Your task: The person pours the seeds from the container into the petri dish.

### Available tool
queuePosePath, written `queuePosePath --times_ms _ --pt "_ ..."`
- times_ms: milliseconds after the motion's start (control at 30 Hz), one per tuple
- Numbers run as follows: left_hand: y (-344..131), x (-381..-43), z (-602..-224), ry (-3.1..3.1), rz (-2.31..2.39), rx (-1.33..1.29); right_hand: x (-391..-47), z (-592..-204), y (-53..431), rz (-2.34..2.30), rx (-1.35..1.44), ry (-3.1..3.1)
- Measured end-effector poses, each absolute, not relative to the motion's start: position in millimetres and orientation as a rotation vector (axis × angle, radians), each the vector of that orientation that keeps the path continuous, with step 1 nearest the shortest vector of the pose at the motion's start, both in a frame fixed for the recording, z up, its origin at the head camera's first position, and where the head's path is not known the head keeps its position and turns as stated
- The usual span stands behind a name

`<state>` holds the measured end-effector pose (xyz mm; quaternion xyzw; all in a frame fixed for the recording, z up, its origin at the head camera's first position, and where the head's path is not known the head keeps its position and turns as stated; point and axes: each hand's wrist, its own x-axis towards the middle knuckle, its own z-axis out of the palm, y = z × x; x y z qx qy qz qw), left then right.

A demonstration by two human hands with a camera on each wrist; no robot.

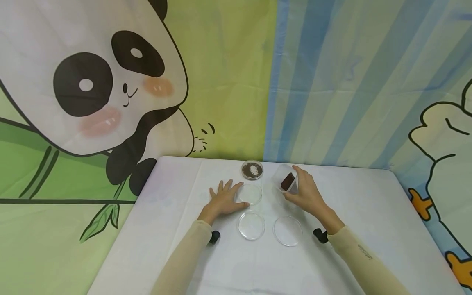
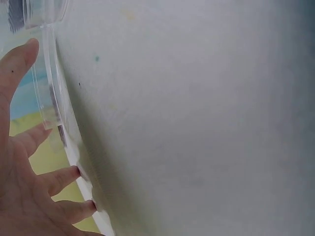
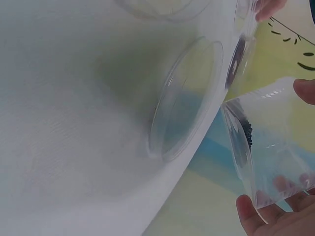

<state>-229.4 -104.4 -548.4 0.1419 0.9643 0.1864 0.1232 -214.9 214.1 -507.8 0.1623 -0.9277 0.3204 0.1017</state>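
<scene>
My right hand grips a clear plastic container between thumb and fingers. The container is tilted, and dark brown granules lie against its wall. In the right wrist view, a clear round dish lies on the table below the container. My left hand is spread out at a clear petri dish, its thumb and index fingertips at the rim. The other left fingers reach toward the tabletop. Behind it stands a petri dish of dark granules with a white patch.
Two more clear round dishes lie nearer me, one at the middle and one to its right. A white cloth covers the table. Behind its back edge hangs a printed curtain with a panda.
</scene>
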Motion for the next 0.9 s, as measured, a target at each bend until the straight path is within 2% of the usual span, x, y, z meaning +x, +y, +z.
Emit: queuePosePath --times_ms 900 --pt "-104 -227 -543 2.821 0.549 0.419 -223 -503 164 0.31 0.831 -2.718"
